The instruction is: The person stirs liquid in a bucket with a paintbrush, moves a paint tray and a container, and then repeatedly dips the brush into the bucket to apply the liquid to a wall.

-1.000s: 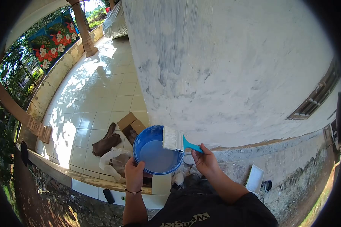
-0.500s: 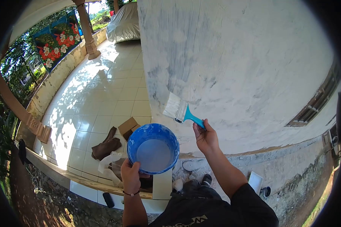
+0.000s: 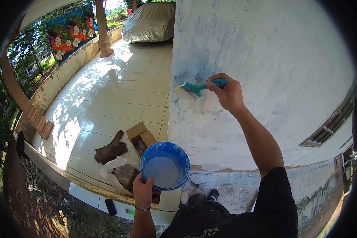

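Brush (image 3: 194, 89), likely light with soft bristles (image 3: 183, 94), has moved up to the wall (image 3: 258, 99), right hand (image 3: 231, 96) closed round its handle (image 3: 219, 82), the best hold, left hand (image 3: 142, 195) clamping the probably heavier bucket (image 3: 180, 159).

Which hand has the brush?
The right hand, raised at the wall with the turquoise-handled brush; the left hand holds the blue bucket lower down.

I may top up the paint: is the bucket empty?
No, the bucket is partly full: whitish liquid covers its bottom, below the rim.
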